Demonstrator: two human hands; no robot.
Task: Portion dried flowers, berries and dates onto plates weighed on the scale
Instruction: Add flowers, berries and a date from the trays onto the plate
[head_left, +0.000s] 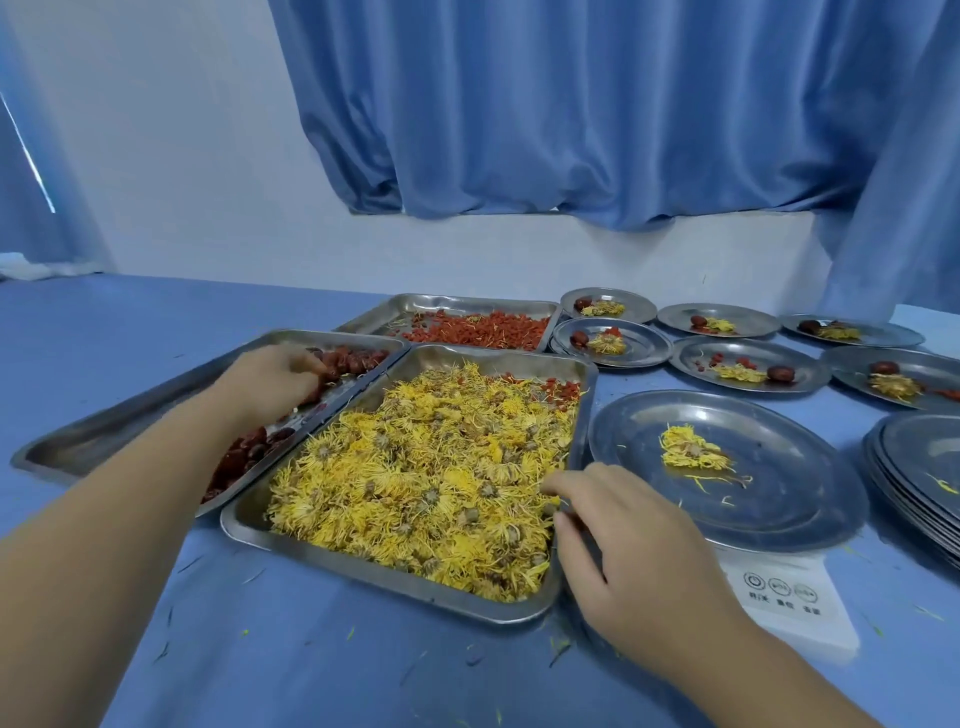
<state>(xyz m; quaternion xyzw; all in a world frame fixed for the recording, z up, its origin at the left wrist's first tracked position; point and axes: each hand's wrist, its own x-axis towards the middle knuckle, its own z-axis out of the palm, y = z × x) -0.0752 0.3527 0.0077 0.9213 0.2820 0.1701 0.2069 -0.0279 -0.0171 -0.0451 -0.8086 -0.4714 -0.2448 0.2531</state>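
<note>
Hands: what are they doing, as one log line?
left hand in date tray | right hand at flower tray edge | plate on scale: flowers only

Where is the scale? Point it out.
In the head view the scale sits at the front right, under the plate holding one flower clump, just right of the flower tray and the right hand.

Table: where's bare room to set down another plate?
Bare cloth lies left of the date tray and along the near edge before the flower tray. The right side is crowded: scale plate, plate stack, filled plates.
</note>
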